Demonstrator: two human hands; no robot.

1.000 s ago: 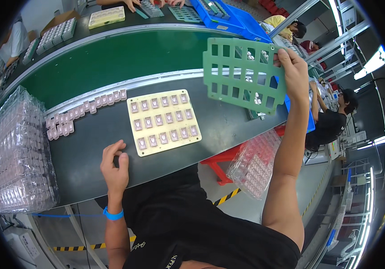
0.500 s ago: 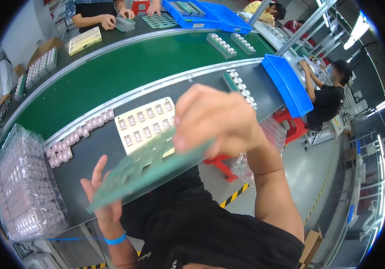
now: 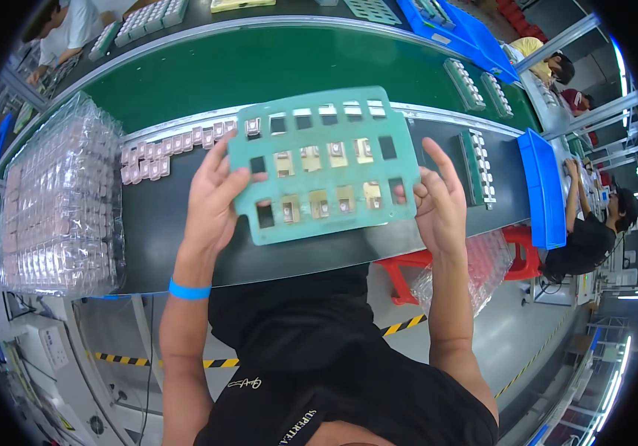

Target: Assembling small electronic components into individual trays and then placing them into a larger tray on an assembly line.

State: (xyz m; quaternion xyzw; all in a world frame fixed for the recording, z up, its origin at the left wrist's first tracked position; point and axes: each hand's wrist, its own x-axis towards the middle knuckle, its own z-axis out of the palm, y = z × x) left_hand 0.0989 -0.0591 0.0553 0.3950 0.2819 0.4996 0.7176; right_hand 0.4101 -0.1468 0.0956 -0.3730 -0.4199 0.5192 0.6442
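A green flat plate (image 3: 326,181) with rows of rectangular cutouts is held up over the dark worktop, tilted toward me. My left hand (image 3: 213,195) grips its left edge, thumb in front and other fingers partly hidden behind. At the right edge my right hand (image 3: 442,204) pinches the plate, its index finger pointing upward. Through several cutouts a cream tray (image 3: 337,160) with small pale parts shows behind the plate; most of that tray is hidden. Beyond my left hand, small pinkish pieces (image 3: 178,143) lie in rows on the worktop.
Clear plastic packs of pinkish pieces (image 3: 66,215) stand stacked at the left. A green conveyor belt (image 3: 200,85) runs behind the worktop. On the right are a green block with white parts (image 3: 475,167), a blue bin (image 3: 540,189) and a red stool (image 3: 404,279). Other people work farther off.
The plate, earlier blurred and edge-on in my right hand, now faces me. My right hand has moved to its right edge, and my left hand has risen and closed on the left edge.
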